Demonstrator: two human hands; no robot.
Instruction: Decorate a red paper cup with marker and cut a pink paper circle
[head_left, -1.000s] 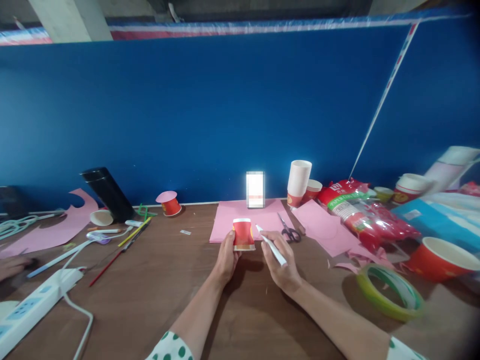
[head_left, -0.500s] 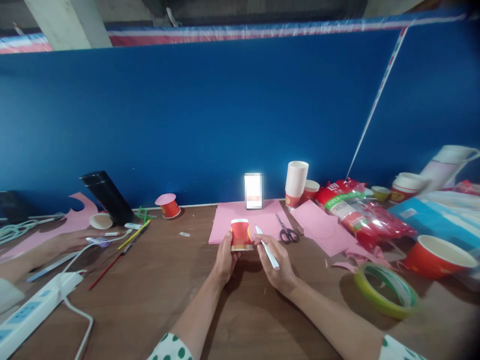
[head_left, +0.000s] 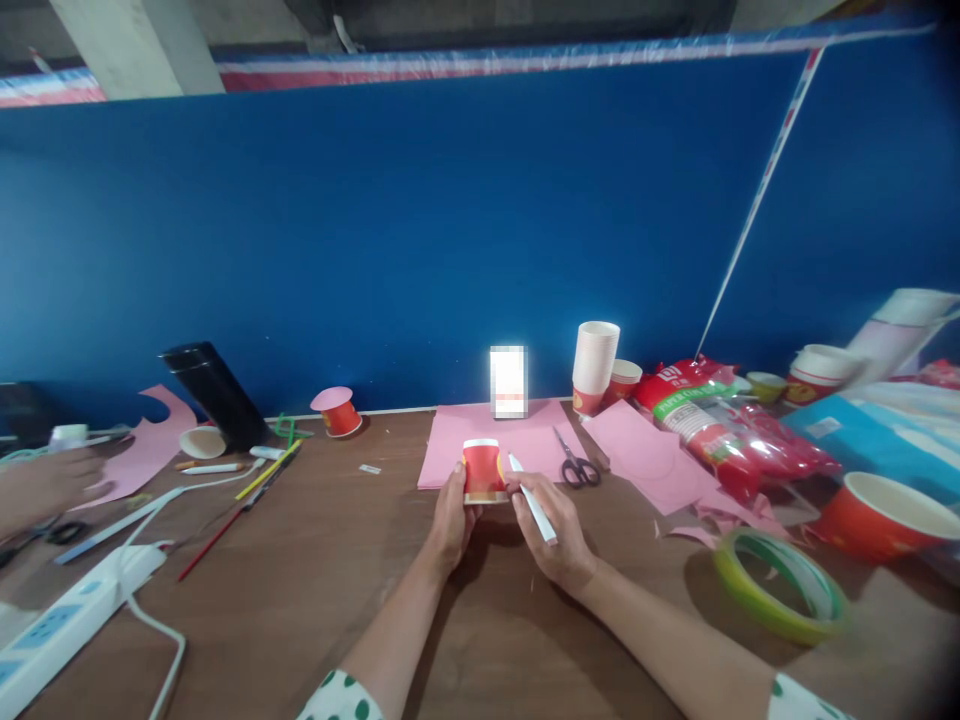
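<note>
In the middle of the head view, my left hand is wrapped around a red paper cup with a white edge on top. My right hand grips a white marker, its tip pointing up and away from me, close to the cup's right side. The right fingertips are at the cup's lower right edge; whether they touch it I cannot tell. Behind the cup lies a stack of pink paper. Scissors with dark handles rest at its right edge.
On the right are a cup stack, a red bag of paper cups, a tape roll and an orange cup. To the left stand a pink-topped cup and black bottle, near a power strip and another person's hand.
The other person's hand at the left has drawn back leftward, away from the pens, showing scissors beneath it. My hands, the cup and the marker stay almost still.
</note>
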